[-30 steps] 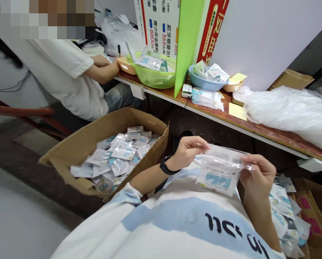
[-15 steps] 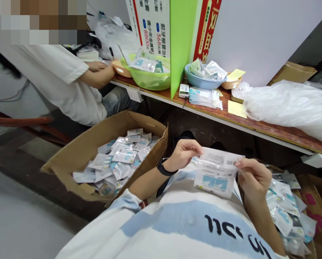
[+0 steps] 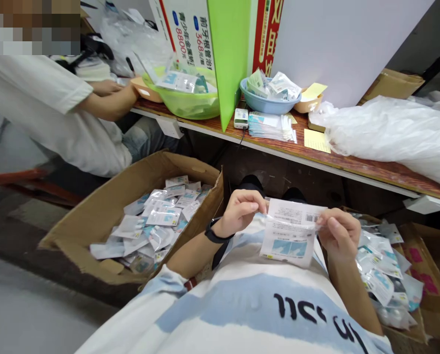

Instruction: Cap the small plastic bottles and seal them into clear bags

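Observation:
A clear plastic packet (image 3: 288,236) with a printed white card, blue pictures and a barcode hangs in front of my chest. My left hand (image 3: 242,211), a black band on its wrist, pinches the packet near its upper left corner. At the upper right edge, my right hand (image 3: 339,233) grips it between thumb and fingers. A fold or plastic edge crosses the packet below the barcode; I cannot tell whether it is sealed.
To the left stands a cardboard box (image 3: 75,241) of similar packets; another packet pile (image 3: 384,275) lies right. The wooden table (image 3: 367,169) holds a blue basin (image 3: 271,104), a green basin (image 3: 190,104), stacked packets (image 3: 269,128) and plastic sheeting (image 3: 389,132). A co-worker (image 3: 57,103) sits left.
The view has turned slightly, so the surroundings sit further left. Both hands keep hold of the packet; its upper part has tilted and the barcode shows more plainly.

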Demonstrator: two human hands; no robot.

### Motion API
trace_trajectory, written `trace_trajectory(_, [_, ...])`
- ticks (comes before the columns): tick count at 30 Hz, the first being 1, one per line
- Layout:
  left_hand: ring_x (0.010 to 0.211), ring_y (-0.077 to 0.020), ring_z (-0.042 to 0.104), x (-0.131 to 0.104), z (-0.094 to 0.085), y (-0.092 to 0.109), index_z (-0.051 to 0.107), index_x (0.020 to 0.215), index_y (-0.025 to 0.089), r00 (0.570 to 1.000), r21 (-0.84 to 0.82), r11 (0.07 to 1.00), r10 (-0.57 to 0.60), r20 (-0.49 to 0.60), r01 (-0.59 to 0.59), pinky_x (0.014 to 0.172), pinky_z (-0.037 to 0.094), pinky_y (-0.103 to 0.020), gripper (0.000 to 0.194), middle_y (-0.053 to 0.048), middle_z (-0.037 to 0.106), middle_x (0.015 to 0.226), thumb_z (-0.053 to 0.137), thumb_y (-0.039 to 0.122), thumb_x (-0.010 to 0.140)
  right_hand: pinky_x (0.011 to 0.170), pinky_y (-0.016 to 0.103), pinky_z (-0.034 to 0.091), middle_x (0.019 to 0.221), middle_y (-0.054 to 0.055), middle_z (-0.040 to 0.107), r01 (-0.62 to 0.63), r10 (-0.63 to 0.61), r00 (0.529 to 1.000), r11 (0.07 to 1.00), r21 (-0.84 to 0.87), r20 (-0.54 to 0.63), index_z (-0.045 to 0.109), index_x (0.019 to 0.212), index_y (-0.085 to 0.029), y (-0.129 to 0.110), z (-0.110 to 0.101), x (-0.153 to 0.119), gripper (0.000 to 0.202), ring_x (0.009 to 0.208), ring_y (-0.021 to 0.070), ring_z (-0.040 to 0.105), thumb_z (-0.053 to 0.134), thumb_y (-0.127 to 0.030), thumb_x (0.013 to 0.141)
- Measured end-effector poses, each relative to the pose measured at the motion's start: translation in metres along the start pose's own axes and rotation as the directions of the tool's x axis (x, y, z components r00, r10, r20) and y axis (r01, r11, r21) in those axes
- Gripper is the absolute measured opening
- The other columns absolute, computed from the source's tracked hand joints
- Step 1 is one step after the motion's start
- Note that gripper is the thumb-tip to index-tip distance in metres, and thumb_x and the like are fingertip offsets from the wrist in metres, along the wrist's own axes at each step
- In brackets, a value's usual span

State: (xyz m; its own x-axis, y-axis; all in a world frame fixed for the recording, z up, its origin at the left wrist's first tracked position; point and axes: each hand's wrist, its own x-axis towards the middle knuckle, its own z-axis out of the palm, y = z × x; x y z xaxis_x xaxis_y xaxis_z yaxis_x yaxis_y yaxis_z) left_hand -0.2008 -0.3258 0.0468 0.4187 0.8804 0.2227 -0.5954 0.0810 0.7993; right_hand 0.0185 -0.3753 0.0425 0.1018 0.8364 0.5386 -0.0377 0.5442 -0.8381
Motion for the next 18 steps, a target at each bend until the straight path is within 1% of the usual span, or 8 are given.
trace_trajectory(2, [0.053,-0.017,0.059,-0.001,0.002,0.001,0.066,0.056,0.013,1.0,0.031,0.999,0.012,-0.019,-0.012,0.054,0.044,-0.028,0.031,-0.008,0.068,0.059,0.074,0.041,0.066,0.047,0.026,0.044,0.063,0.003,0.067,-0.029,0.029,1.0,0.999,-0.031,0.0,0.075,0.076,-0.023,0.0,-0.003,-0.004,0.015,0.051,0.015,0.057,0.065,-0.032,0.082])
trace_trajectory(3, [0.053,-0.0156,0.059,-0.002,0.003,0.001,0.064,0.056,0.013,0.999,0.055,0.998,0.018,-0.036,-0.016,0.054,0.043,-0.027,0.032,-0.006,0.068,0.059,0.076,0.041,0.067,0.049,0.026,0.045,0.066,0.004,0.068,-0.05,0.05,0.999,0.998,-0.034,0.01,0.076,0.079,-0.023,0.001,-0.005,-0.006,0.013,0.054,0.0156,0.059,0.067,-0.032,0.081])
trace_trajectory(6, [0.054,-0.0132,0.06,-0.002,0.005,0.001,0.059,0.056,0.014,0.998,0.087,0.996,0.01,-0.055,-0.005,0.054,0.045,-0.024,0.032,-0.004,0.069,0.061,0.084,0.032,0.063,0.052,0.026,0.049,0.074,0.005,0.071,-0.116,0.116,0.993,0.993,0.006,0.033,0.076,0.086,-0.023,0.004,-0.009,-0.006,0.011,0.06,0.0167,0.064,0.072,-0.03,0.078])
trace_trajectory(9, [0.062,-0.0171,0.067,-0.001,0.004,0.006,0.057,0.056,0.014,0.996,0.021,1.0,-0.008,-0.089,0.01,0.062,0.053,-0.028,0.033,-0.007,0.074,0.069,0.084,0.033,0.063,0.055,0.025,0.051,0.077,0.004,0.073,-0.12,0.12,0.993,0.987,0.103,0.003,0.076,0.087,-0.023,0.006,-0.013,-0.004,0.012,0.063,0.0163,0.066,0.073,-0.029,0.077])
trace_trajectory(12, [0.071,-0.021,0.072,0.003,0.006,0.014,0.06,0.06,0.014,0.987,-0.001,1.0,-0.017,-0.16,0.017,0.069,0.059,-0.033,0.035,-0.008,0.076,0.075,0.081,0.041,0.066,0.058,0.024,0.053,0.082,0.005,0.074,-0.104,0.106,0.994,0.991,0.087,-0.011,0.076,0.093,-0.024,0.005,-0.015,-0.003,0.015,0.068,0.0163,0.068,0.073,-0.025,0.078])
trace_trajectory(14, [0.072,-0.0193,0.071,0.004,0.009,0.017,0.064,0.072,0.015,0.983,-0.005,0.997,-0.073,-0.167,0.073,0.067,0.059,-0.031,0.034,-0.006,0.075,0.076,0.082,0.043,0.065,0.058,0.024,0.053,0.084,0.006,0.074,-0.098,0.098,0.995,0.995,0.028,0.019,0.076,0.097,-0.024,0.002,-0.016,-0.003,0.018,0.069,0.0165,0.068,0.071,-0.023,0.08])
trace_trajectory(16, [0.069,-0.0165,0.069,0.004,0.014,0.017,0.068,0.089,0.016,0.973,-0.004,0.982,-0.186,-0.138,0.187,0.062,0.056,-0.026,0.04,-0.004,0.075,0.079,0.085,0.041,0.064,0.059,0.024,0.053,0.087,0.006,0.074,-0.089,0.089,0.994,0.996,-0.001,0.065,0.076,0.101,-0.024,-0.001,-0.015,-0.002,0.019,0.07,0.0163,0.068,0.069,-0.023,0.083])
trace_trajectory(18, [0.067,-0.0151,0.068,0.001,0.017,0.016,0.07,0.095,0.015,0.957,0.011,0.96,-0.277,-0.089,0.279,0.059,0.054,-0.023,0.043,-0.005,0.074,0.079,0.085,0.04,0.063,0.061,0.024,0.053,0.09,0.006,0.075,-0.08,0.081,0.99,0.997,-0.009,0.117,0.075,0.104,-0.026,-0.004,-0.014,-0.001,0.022,0.073,0.0161,0.068,0.066,-0.021,0.085])
